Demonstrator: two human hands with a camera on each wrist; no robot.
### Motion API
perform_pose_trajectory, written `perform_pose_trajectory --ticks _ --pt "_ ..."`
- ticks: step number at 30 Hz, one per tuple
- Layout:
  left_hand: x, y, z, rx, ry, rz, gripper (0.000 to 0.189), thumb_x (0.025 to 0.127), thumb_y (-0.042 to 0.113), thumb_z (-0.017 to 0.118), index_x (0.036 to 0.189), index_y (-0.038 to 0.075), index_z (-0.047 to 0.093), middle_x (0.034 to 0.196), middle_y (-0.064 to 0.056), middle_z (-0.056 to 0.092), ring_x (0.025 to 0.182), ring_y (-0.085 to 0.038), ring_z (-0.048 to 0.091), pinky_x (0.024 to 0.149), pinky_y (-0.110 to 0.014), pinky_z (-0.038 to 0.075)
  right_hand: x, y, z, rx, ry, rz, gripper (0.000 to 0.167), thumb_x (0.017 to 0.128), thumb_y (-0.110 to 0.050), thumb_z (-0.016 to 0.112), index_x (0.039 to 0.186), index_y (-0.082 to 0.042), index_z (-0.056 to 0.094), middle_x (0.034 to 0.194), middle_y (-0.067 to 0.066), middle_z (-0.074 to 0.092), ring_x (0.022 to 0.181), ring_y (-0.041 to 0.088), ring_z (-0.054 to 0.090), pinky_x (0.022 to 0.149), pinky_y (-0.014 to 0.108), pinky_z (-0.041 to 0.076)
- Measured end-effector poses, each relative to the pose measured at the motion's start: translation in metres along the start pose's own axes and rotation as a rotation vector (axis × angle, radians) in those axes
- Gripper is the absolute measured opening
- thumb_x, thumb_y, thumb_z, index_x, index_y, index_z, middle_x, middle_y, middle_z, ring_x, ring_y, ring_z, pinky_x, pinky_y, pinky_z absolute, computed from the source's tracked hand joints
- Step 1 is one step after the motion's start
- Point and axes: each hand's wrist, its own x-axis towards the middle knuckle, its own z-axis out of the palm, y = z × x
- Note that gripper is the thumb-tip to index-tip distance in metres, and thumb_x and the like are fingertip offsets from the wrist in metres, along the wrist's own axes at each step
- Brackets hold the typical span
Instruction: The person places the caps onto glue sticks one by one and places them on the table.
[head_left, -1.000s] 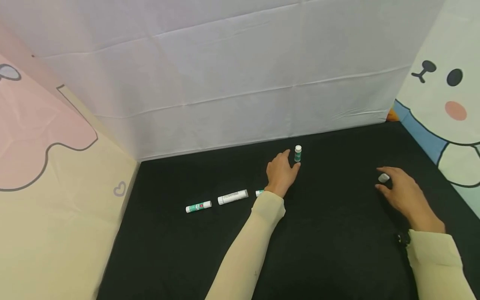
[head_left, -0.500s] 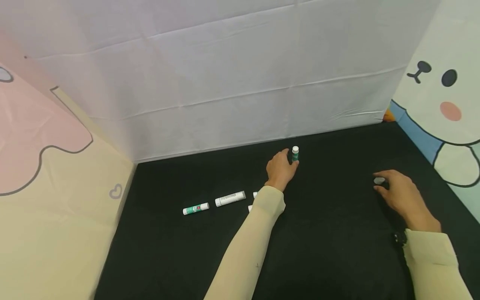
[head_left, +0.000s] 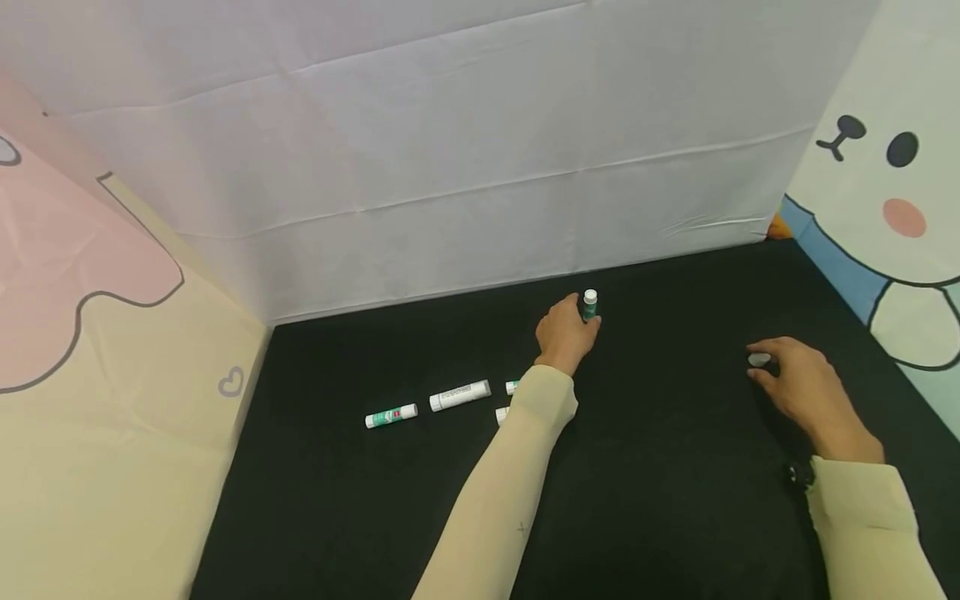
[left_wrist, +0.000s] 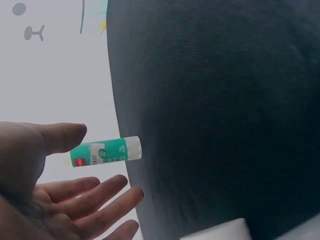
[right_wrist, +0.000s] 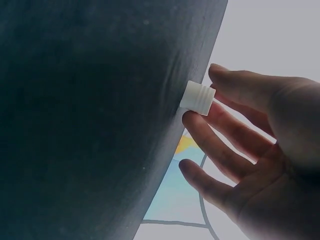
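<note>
A glue stick (head_left: 590, 305) with a green label and white top stands upright near the back of the black table. My left hand (head_left: 566, 333) is around it, thumb and forefinger on either side. In the left wrist view the fingers (left_wrist: 125, 202) are nearly straight, and a gap shows between them and the glue stick (left_wrist: 107, 152). At the right, my right hand (head_left: 806, 387) pinches a small white ridged cap (right_wrist: 198, 98) between thumb and fingertips, close to the tabletop. Only a little of this cap (head_left: 759, 360) shows in the head view.
Left of my left arm lie a green-and-white glue stick (head_left: 392, 417) and a larger white one (head_left: 460, 396). Two more white ends (head_left: 512, 387) poke out from behind the left forearm. A white cloth wall (head_left: 450, 167) bounds the black table (head_left: 660, 500) at the back.
My left hand has come closer around the upright glue stick, its thumb now overlapping the lower part. The right thumb and forefinger have drawn in on the white cap. The view has shifted slightly.
</note>
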Motion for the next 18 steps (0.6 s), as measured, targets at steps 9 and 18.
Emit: perform_pose_trajectory --ticks 9,18 --pt "0.008 0.004 -0.006 0.061 0.03 0.001 0.046 0.102 0.032 0.073 0.144 0.015 0.065 0.128 -0.005 0.076 0.111 -0.025 0.074 0.092 -0.042 0.059 0.002 -0.006 0.002 0.013 0.035 -0.003 0.031 0.091 0.01 0.071 0.12 0.016 0.066 0.124 0.043 0.059 0.11 0.064 0.057 0.094 0.077 0.042" --pt "0.011 0.001 -0.006 0.083 0.053 -0.017 0.032 0.102 0.028 0.073 0.132 0.016 0.073 0.119 -0.003 0.078 0.104 -0.023 0.075 0.088 -0.04 0.06 0.007 -0.009 0.004 0.035 0.022 0.023 0.018 0.095 0.006 0.069 0.111 0.015 0.07 0.113 0.042 0.066 0.093 0.056 0.066 0.074 0.07 0.049"
